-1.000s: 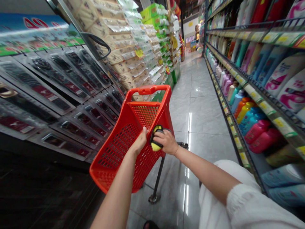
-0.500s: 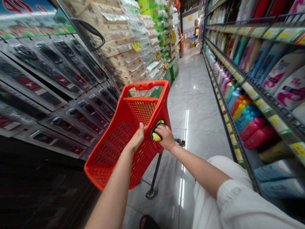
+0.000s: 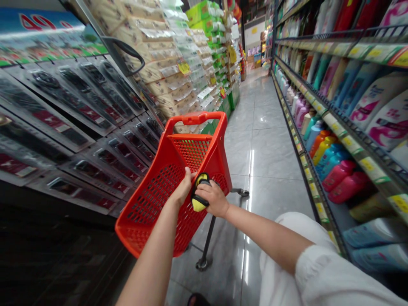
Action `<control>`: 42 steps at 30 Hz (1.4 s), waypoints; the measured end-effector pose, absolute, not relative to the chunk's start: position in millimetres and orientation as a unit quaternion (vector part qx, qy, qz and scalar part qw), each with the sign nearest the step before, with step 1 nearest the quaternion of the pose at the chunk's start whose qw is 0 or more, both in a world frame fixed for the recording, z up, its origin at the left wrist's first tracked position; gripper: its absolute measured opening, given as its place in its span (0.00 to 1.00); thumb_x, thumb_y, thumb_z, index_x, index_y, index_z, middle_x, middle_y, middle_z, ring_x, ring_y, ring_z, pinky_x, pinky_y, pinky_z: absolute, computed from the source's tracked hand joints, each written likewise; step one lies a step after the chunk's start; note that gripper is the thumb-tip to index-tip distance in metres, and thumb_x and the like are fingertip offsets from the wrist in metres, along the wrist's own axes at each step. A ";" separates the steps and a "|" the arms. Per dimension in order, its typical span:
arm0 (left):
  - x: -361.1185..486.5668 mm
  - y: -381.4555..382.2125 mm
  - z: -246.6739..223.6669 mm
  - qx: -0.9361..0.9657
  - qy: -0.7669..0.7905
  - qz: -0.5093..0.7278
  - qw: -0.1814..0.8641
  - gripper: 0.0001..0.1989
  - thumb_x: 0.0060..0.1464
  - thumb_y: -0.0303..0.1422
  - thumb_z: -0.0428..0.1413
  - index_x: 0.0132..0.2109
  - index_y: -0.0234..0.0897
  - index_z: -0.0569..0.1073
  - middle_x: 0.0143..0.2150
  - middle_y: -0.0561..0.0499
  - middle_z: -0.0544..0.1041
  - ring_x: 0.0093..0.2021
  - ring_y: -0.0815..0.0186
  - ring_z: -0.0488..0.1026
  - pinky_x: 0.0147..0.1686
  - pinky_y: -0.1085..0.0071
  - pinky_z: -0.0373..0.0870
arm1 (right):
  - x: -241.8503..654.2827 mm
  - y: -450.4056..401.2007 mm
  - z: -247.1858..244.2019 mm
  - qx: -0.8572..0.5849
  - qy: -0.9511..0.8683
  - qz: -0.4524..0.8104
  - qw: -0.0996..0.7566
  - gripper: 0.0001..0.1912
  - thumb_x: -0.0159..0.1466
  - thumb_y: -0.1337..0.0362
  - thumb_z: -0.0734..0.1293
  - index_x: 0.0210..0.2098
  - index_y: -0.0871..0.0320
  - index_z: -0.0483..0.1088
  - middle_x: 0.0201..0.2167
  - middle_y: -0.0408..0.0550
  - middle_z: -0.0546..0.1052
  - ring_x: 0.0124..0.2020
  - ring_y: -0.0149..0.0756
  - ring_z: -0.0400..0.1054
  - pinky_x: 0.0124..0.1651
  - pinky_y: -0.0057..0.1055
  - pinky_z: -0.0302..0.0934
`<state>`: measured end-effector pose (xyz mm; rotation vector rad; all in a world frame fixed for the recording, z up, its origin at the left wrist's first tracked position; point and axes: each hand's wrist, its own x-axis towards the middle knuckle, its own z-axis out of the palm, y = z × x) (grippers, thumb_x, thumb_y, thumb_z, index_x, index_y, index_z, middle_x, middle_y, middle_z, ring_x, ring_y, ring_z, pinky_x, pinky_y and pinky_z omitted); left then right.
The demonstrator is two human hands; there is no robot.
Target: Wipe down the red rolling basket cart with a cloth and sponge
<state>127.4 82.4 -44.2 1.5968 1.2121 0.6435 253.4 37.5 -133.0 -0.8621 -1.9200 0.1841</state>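
A red plastic shopping cart (image 3: 140,208) with perforated walls stands in front of me, turned at an angle. My left hand (image 3: 182,190) is closed at its near side rim, the thumb pointing up; most of its fingers are hidden. Close beside it, my right hand (image 3: 214,199) is shut on a yellow-and-black rounded item (image 3: 200,205) with an opening in its upper part. I cannot make out what kind of thing it is. The item is in front of the cart's rim, almost touching my left hand. What shows of the basket's inside holds nothing.
Shelves with several rows of bottles (image 3: 341,174) run along the right. On the left hang packaged items (image 3: 95,97) below a printed sign (image 3: 47,32). Stacked packs (image 3: 178,63) line the far left. Grey floor tiles (image 3: 270,144) extend along the aisle.
My right hand has moved left and down, bringing the yellow-and-black item closer to my left hand. The item is turned a little. The cart has shifted only slightly in view.
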 end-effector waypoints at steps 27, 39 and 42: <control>129.6 82.2 -51.9 0.598 0.448 0.261 0.611 0.41 0.54 0.64 0.36 0.52 0.40 0.78 0.42 0.48 0.83 0.47 0.56 0.77 0.46 0.65 0.72 | 321.6 117.4 -81.9 -0.498 -0.579 0.079 0.640 0.29 0.61 0.73 0.59 0.61 0.56 0.63 0.66 0.49 0.61 0.66 0.42 0.55 0.67 0.43 0.52; 117.2 76.6 -48.3 0.479 0.478 0.306 0.670 0.49 0.55 0.62 0.28 0.51 0.28 0.77 0.38 0.38 0.82 0.41 0.55 0.79 0.44 0.64 0.71 | 304.3 67.0 -89.3 -0.450 -0.782 -0.008 0.431 0.33 0.53 0.78 0.61 0.58 0.57 0.68 0.62 0.46 0.67 0.64 0.50 0.55 0.69 0.57 0.42; 89.8 55.6 -50.8 0.458 0.469 0.247 0.714 0.50 0.54 0.63 0.28 0.49 0.27 0.78 0.38 0.36 0.82 0.36 0.57 0.79 0.38 0.66 0.71 | 298.2 61.2 -90.0 -0.490 -0.747 -0.001 0.450 0.35 0.53 0.80 0.60 0.59 0.59 0.66 0.64 0.49 0.65 0.65 0.52 0.53 0.68 0.57 0.45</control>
